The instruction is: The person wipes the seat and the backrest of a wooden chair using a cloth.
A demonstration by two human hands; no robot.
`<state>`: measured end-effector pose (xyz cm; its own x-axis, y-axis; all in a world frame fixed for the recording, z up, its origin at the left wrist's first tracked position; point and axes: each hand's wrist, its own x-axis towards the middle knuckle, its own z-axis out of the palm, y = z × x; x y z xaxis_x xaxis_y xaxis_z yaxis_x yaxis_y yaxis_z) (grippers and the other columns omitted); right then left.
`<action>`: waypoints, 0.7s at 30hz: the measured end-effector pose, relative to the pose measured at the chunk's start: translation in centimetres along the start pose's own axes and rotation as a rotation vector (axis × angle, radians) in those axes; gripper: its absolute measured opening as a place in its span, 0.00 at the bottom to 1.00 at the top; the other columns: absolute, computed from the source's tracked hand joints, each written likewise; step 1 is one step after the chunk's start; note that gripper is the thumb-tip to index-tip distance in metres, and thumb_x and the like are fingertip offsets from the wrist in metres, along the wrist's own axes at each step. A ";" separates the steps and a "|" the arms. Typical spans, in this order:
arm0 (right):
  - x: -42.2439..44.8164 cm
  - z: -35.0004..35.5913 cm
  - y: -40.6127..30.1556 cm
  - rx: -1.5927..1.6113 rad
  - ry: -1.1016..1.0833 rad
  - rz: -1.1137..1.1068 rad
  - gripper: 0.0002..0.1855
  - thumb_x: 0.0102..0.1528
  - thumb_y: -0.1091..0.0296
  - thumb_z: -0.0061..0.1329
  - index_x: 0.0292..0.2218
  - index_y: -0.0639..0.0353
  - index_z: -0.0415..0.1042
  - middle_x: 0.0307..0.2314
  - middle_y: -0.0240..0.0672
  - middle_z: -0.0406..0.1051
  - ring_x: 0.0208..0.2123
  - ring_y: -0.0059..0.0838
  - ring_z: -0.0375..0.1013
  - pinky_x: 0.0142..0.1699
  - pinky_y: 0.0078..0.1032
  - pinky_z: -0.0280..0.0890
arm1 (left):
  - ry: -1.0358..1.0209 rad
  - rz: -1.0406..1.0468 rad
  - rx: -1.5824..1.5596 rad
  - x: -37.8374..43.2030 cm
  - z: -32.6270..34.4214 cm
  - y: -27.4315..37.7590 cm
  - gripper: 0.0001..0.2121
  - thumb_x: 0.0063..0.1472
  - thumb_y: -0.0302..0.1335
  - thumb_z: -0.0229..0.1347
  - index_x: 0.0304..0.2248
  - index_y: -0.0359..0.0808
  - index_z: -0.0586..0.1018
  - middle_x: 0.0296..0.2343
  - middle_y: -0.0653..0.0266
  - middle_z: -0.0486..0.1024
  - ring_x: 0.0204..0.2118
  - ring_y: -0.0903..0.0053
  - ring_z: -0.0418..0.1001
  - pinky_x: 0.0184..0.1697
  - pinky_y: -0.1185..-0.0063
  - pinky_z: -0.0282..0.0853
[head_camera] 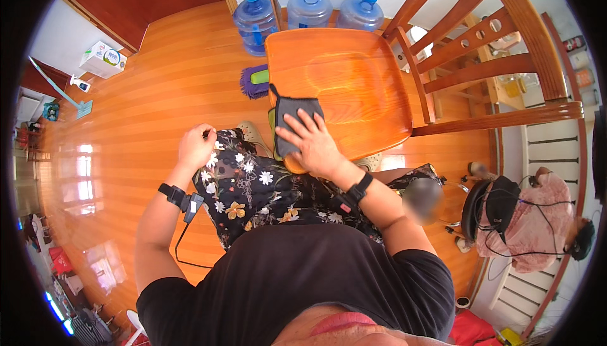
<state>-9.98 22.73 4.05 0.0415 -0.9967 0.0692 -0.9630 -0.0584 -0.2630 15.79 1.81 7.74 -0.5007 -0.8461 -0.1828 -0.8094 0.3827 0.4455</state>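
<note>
My right hand (pixel 314 146) holds a grey cloth (pixel 287 144) pressed to the near left edge of a wooden chair seat (pixel 363 90). Its fingers are spread over the cloth. Black trim and a hanging loop (pixel 273 90) show on this cloth, and its green underside (pixel 271 120) shows past the seat's edge. My left hand (pixel 197 146) rests with curled fingers at the knee of the floral black garment (pixel 251 184); nothing is visible in it. The slatted chair back (pixel 479 52) rises on the right.
Three large blue water bottles (pixel 309 7) stand behind the chair. A purple mop head (pixel 253 81) lies left of the seat on the wooden floor (pixel 166 80). At far left are a milk carton box (pixel 103 60), a spray bottle (pixel 80 83) and a broom (pixel 84 109). A wheeled chair (pixel 476 211) with cables stands right.
</note>
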 end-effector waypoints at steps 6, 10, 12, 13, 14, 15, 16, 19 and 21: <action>3.0 0.3 8.0 -0.033 0.218 0.230 0.34 0.54 0.56 0.51 0.61 0.37 0.59 0.62 0.32 0.55 0.65 0.42 0.49 0.67 0.48 0.44 | -0.009 -0.020 0.008 -0.1 -0.3 0.2 0.13 0.59 0.37 0.52 0.36 0.36 0.81 0.36 0.53 0.79 0.41 0.55 0.76 0.44 0.67 0.71; 1.0 -0.3 15.2 -0.165 0.323 0.466 0.32 0.56 0.55 0.50 0.61 0.36 0.60 0.62 0.32 0.56 0.64 0.42 0.52 0.66 0.48 0.46 | 0.003 -0.023 0.013 0.0 0.0 0.1 0.14 0.59 0.37 0.52 0.36 0.36 0.81 0.37 0.53 0.79 0.41 0.55 0.76 0.45 0.67 0.70; -0.7 -0.7 18.2 -0.241 0.349 0.591 0.31 0.58 0.53 0.47 0.61 0.36 0.59 0.63 0.31 0.55 0.65 0.40 0.50 0.66 0.47 0.44 | 0.041 0.013 0.016 -0.1 0.1 0.0 0.13 0.60 0.36 0.53 0.36 0.35 0.80 0.33 0.53 0.79 0.38 0.56 0.77 0.42 0.68 0.71; -1.4 -0.8 19.2 -0.243 0.348 0.668 0.30 0.59 0.52 0.46 0.62 0.36 0.58 0.63 0.31 0.53 0.66 0.41 0.48 0.66 0.47 0.43 | 0.061 0.030 0.015 -0.2 0.2 -0.1 0.13 0.60 0.36 0.53 0.36 0.35 0.80 0.32 0.53 0.79 0.36 0.57 0.77 0.40 0.69 0.71; -1.9 -0.8 20.1 -0.240 0.352 0.721 0.30 0.60 0.52 0.44 0.62 0.36 0.58 0.63 0.32 0.53 0.66 0.42 0.48 0.67 0.47 0.43 | 0.054 0.027 0.004 -0.3 0.2 -0.1 0.13 0.60 0.36 0.53 0.36 0.35 0.80 0.32 0.52 0.79 0.37 0.57 0.77 0.40 0.69 0.71; -2.2 -1.0 20.4 -0.239 0.357 0.776 0.30 0.60 0.51 0.43 0.63 0.36 0.57 0.64 0.32 0.52 0.66 0.42 0.47 0.67 0.47 0.43 | 0.048 0.026 -0.007 -0.2 0.1 0.0 0.13 0.60 0.36 0.53 0.36 0.35 0.80 0.32 0.52 0.79 0.37 0.56 0.77 0.41 0.69 0.71; -2.4 -0.9 20.4 -0.205 0.366 0.773 0.30 0.61 0.50 0.42 0.63 0.36 0.57 0.64 0.36 0.51 0.66 0.47 0.46 0.66 0.51 0.42 | 0.041 0.025 -0.018 -0.2 0.0 0.0 0.13 0.60 0.36 0.53 0.36 0.35 0.80 0.32 0.52 0.79 0.37 0.56 0.77 0.41 0.68 0.71; -1.7 -0.6 18.0 -0.237 0.319 0.799 0.31 0.60 0.50 0.42 0.63 0.37 0.57 0.64 0.40 0.50 0.66 0.51 0.45 0.65 0.56 0.41 | 0.042 0.051 -0.039 0.1 0.3 -0.4 0.13 0.60 0.35 0.53 0.36 0.34 0.80 0.32 0.52 0.79 0.37 0.56 0.77 0.41 0.68 0.71; -1.1 0.3 15.7 -0.226 0.289 0.654 0.32 0.58 0.51 0.46 0.63 0.39 0.57 0.64 0.42 0.51 0.66 0.53 0.45 0.65 0.59 0.39 | 0.045 0.055 -0.058 0.0 0.1 -0.2 0.13 0.60 0.35 0.53 0.36 0.34 0.80 0.32 0.52 0.79 0.38 0.56 0.77 0.40 0.68 0.71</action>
<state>-25.06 22.90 -0.45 -0.5997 -0.7680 0.2248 -0.7997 0.5848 -0.1357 15.94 1.75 7.57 -0.5284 -0.8407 -0.1183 -0.7614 0.4077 0.5040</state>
